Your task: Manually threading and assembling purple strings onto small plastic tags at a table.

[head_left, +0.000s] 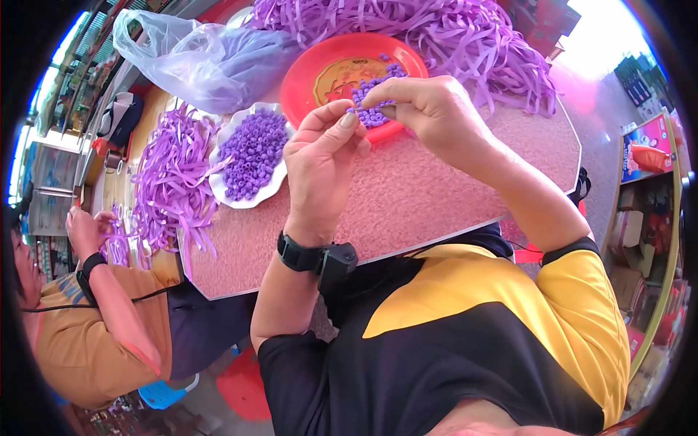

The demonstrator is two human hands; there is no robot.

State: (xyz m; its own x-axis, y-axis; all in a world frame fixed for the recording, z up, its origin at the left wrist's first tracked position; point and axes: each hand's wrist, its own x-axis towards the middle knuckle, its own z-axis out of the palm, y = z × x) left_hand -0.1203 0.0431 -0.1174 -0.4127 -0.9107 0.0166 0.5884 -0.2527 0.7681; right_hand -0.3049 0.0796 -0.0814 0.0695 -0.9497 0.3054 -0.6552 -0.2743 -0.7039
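Both hands, left hand and right hand, pinch purple beads between fingertips.

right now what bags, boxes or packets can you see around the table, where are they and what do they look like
Clear, crumpled plastic bag: far left of the table, purple strips showing through.
Flat pink and blue printed box: top of the shelf at far right, standing upright.
Brown cardboard boxes: lower shelves at far right, partly hidden.
Rows of small packaged goods: shelves at far left, too blurred to describe.

Black-and-yellow shirt – black wristband
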